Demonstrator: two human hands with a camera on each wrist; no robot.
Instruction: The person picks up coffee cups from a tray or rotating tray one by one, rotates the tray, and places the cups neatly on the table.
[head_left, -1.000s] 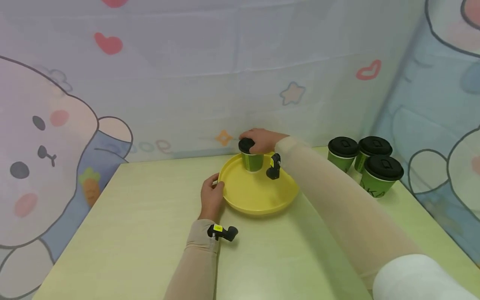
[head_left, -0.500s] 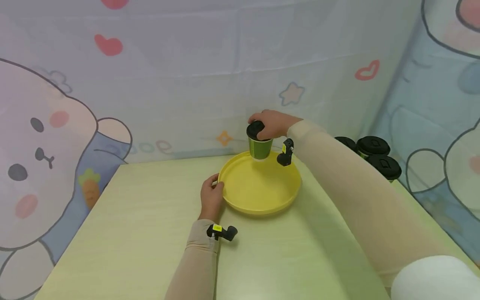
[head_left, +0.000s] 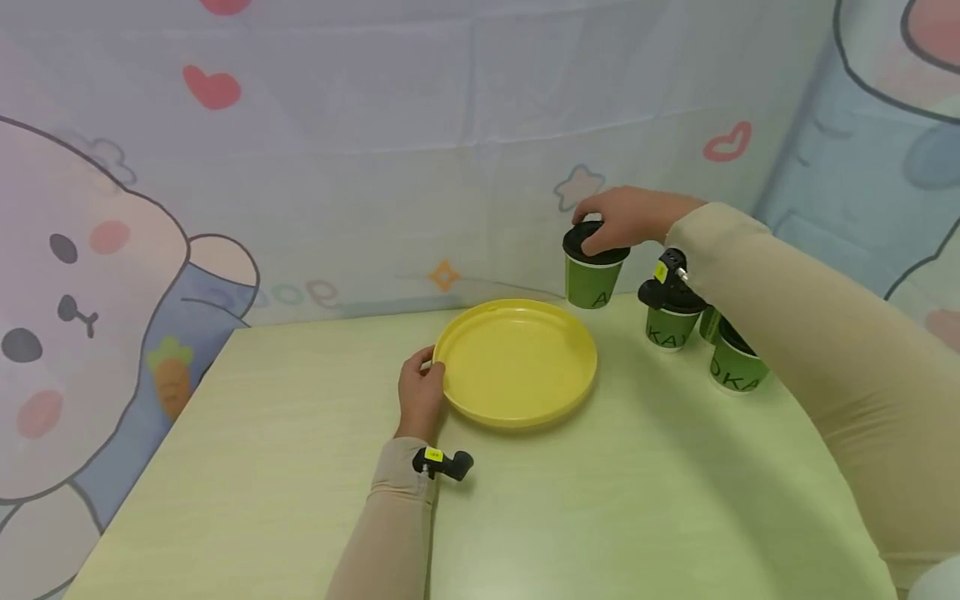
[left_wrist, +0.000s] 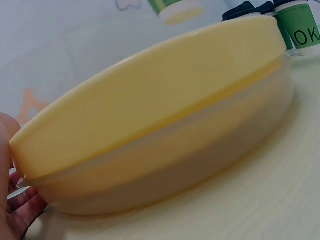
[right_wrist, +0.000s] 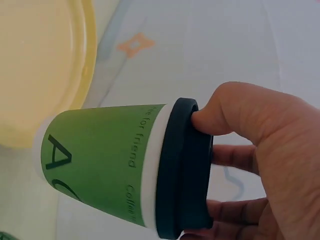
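Note:
My right hand [head_left: 633, 218] grips a green paper coffee cup [head_left: 588, 279] by its black lid [right_wrist: 182, 170]. The cup hangs in the air right of a round yellow tray [head_left: 517, 362], near the back wall. In the right wrist view, dark letters mark its green side, and thumb and fingers pinch the lid from both sides. My left hand [head_left: 420, 396] holds the tray's left rim, thumb at the rim and fingers lower down, partly hidden by the tray wall [left_wrist: 150, 90] in the left wrist view.
To the right, under my right forearm, stand a green lidded cup [head_left: 670, 325] at the back, another cup [head_left: 737, 362] nearer the front and a third, mostly covered cup [head_left: 708, 323]. A patterned cloth [head_left: 360, 167] hangs behind the table [head_left: 300, 450].
My right hand has lifted the coffee cup off the yellow tray and carried it right, towards the other cups. My left hand has stayed on the tray rim.

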